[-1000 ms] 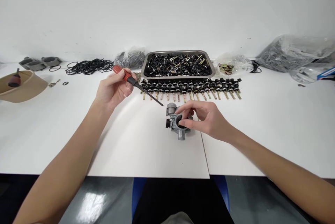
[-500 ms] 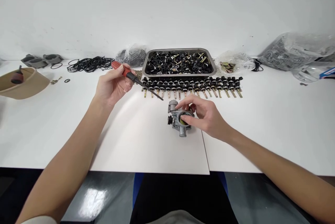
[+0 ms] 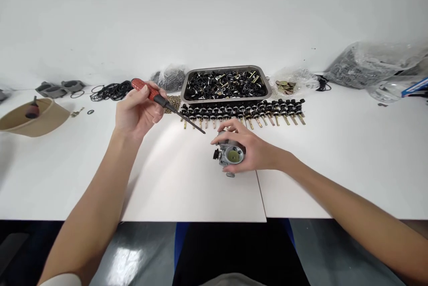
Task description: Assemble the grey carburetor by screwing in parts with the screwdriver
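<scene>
My left hand [image 3: 135,110] is closed around the red handle of a screwdriver [image 3: 154,94]. Its dark shaft points down to the right, the tip in the air just left of a grey metal carburetor [image 3: 230,152]. The carburetor rests on the white table with its round bore facing me; a brass-coloured disc [image 3: 233,157] fills much of that bore, and a black knob sticks out on the left. Around the carburetor's top and right side my right hand [image 3: 252,145] is wrapped, thumb below and fingers above, hiding part of the body.
Behind stands a metal tray [image 3: 225,100] of small black parts, with a row of black-and-brass shafts [image 3: 277,112] before it. Left are black rubber rings [image 3: 112,91] and a beige bowl [image 3: 36,125] holding another screwdriver. Plastic bags [image 3: 371,65] of parts lie at right.
My right thumb has left the bore, and that hand now spans the carburetor, uncovering the brass disc. The screwdriver has shifted slightly left and down in view.
</scene>
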`<state>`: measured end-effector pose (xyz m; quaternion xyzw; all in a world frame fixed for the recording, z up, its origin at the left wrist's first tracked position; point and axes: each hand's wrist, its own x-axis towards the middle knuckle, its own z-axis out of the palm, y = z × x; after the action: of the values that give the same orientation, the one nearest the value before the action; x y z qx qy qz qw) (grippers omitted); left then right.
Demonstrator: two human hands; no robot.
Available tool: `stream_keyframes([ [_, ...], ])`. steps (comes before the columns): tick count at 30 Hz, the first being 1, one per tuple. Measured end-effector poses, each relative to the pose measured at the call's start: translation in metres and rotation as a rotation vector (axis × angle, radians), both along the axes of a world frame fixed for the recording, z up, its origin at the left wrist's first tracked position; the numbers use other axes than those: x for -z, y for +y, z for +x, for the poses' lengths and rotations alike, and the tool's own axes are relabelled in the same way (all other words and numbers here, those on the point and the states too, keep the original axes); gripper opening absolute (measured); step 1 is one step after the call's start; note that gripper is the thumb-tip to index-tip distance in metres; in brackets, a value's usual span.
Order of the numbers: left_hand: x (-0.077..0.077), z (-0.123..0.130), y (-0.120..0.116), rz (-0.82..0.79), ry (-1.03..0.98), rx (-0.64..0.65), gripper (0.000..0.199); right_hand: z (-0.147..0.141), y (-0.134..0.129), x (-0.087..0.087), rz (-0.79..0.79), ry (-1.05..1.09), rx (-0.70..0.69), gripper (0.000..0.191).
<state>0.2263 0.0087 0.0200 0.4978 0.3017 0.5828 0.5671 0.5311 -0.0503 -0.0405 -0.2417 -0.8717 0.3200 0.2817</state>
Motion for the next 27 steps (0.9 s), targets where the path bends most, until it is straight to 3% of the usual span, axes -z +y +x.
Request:
stream_keyframes([
  [7,-0.077,0.045,-0.009,0.317,0.244,0.264,0.013,-0.001,-0.003,0.001,-0.021,0.019,-0.037,0.04],
  [10,-0.095,0.067,-0.02,0.457,0.32,0.292,0.012,-0.001,-0.006,-0.004,-0.066,-0.013,-0.047,0.038],
  [13,-0.097,0.081,-0.033,0.512,0.409,0.227,0.011,-0.002,-0.007,-0.009,-0.064,-0.035,-0.057,0.036],
  [18,-0.092,0.091,-0.045,0.44,0.528,0.115,0.011,-0.002,-0.005,-0.012,-0.043,-0.048,-0.064,0.04],
  [27,-0.079,0.104,-0.047,0.357,0.525,0.129,0.013,-0.003,-0.005,-0.014,-0.054,-0.058,-0.067,0.038],
])
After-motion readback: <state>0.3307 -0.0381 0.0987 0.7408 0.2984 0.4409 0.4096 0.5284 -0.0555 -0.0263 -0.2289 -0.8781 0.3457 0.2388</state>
